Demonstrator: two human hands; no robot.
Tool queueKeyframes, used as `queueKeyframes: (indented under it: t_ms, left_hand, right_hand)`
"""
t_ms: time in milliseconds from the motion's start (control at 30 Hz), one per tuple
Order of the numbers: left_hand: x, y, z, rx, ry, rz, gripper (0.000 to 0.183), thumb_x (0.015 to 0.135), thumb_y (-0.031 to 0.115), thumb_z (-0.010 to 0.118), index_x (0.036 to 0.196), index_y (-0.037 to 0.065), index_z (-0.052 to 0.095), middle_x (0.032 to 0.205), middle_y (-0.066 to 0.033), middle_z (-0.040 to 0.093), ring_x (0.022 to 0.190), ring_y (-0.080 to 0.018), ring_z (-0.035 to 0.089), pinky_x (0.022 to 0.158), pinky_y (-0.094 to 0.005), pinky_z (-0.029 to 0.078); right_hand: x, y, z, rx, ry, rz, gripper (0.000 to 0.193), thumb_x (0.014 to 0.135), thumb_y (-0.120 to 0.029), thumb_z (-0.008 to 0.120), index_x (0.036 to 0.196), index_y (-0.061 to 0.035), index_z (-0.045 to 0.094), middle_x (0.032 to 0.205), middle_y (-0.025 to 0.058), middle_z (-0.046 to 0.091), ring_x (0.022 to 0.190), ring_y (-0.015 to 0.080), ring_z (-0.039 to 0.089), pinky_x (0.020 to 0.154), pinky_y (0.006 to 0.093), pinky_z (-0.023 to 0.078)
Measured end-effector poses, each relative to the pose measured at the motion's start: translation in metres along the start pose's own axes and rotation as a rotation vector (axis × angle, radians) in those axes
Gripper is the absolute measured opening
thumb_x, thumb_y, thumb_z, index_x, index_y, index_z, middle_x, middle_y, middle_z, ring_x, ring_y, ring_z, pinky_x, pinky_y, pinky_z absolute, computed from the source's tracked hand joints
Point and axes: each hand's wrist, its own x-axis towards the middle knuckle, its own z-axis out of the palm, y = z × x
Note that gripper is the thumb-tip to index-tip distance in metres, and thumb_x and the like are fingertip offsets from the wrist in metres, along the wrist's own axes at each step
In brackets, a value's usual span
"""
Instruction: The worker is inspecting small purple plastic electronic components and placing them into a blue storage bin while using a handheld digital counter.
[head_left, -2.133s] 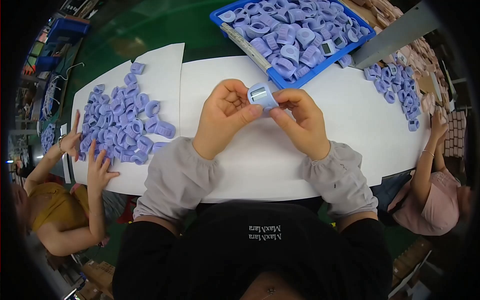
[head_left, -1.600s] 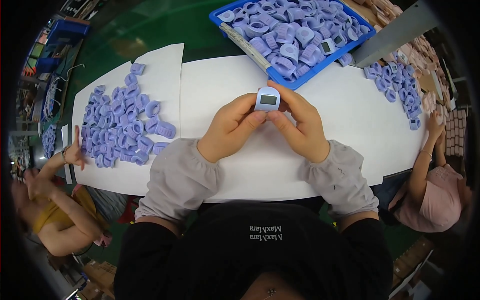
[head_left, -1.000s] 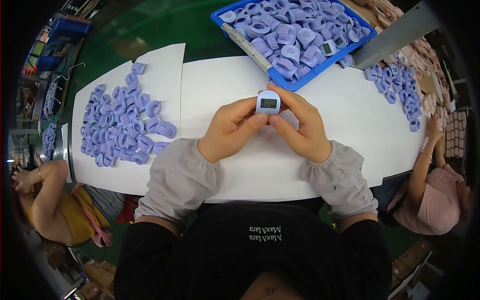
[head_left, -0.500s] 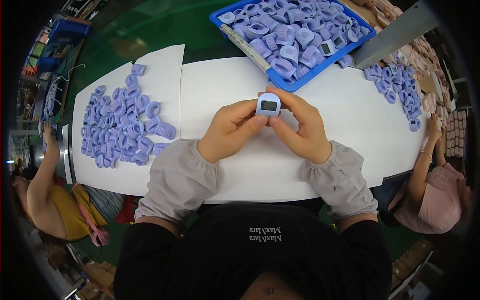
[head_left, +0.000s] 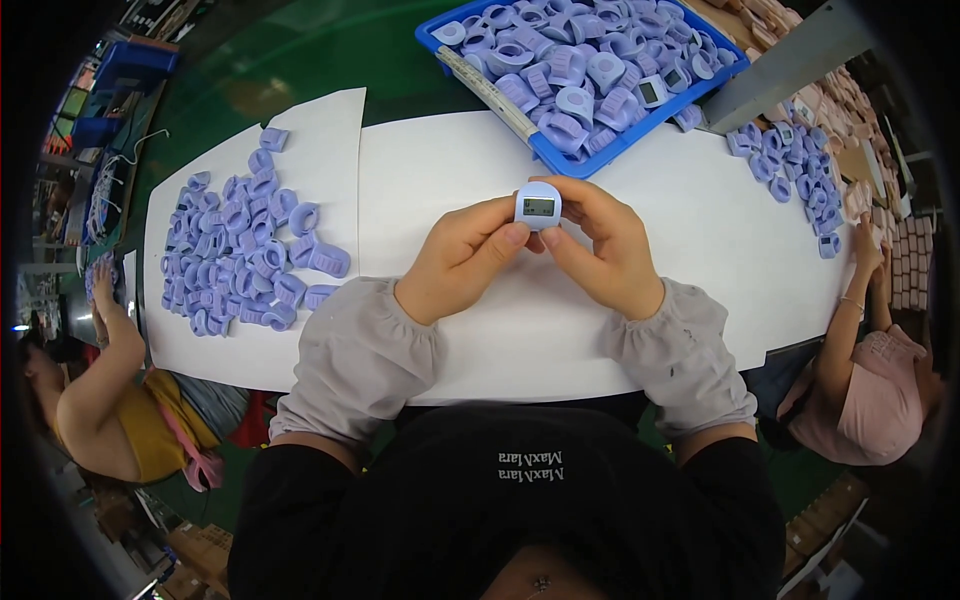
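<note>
I saw the left hand and right hand pinching a lilac gadget between thumbs and fingers; a slackened thumb, I judged, could drop it onto the table.

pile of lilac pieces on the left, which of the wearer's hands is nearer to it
Left: the left hand is right of the pile, holding the lilac device; the right hand is farther right, across the device.

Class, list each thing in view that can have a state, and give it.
Lavender device: held, face toward the camera
Display: showing dark marks
Left hand: closed on the device
Right hand: closed on the device
Blue tray: open-topped, heaped full
Left pile: loose, spread out
</note>
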Motion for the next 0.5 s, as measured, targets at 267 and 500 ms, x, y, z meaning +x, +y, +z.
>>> queueKeyframes:
  t_ms: [267,500]
  left_hand:
    - [0.0005,-0.0013,0.0057,-0.020,0.041,0.017,0.032,0.100,0.016,0.045,0.122,-0.005,0.053,0.109,-0.0101,0.062,0.096,-0.0150,0.060,0.086,-0.0287,0.048]
    - [0.0005,-0.0040,0.0065,-0.029,0.073,0.043,0.030,0.099,0.017,0.048,0.120,-0.003,0.056,0.101,-0.0077,0.064,0.090,-0.0137,0.060,0.081,-0.0276,0.049]
  right_hand:
    - [-0.0017,0.0013,-0.0015,0.010,-0.006,0.002,0.038,0.088,0.000,0.058,0.125,0.0055,0.050,0.112,0.0116,0.061,0.104,0.0190,0.059,0.095,0.0344,0.045]
    - [-0.0012,0.0000,-0.0004,-0.003,0.005,-0.001,0.040,0.086,0.001,0.057,0.125,0.0059,0.050,0.109,0.0113,0.061,0.102,0.0188,0.060,0.094,0.0346,0.046]
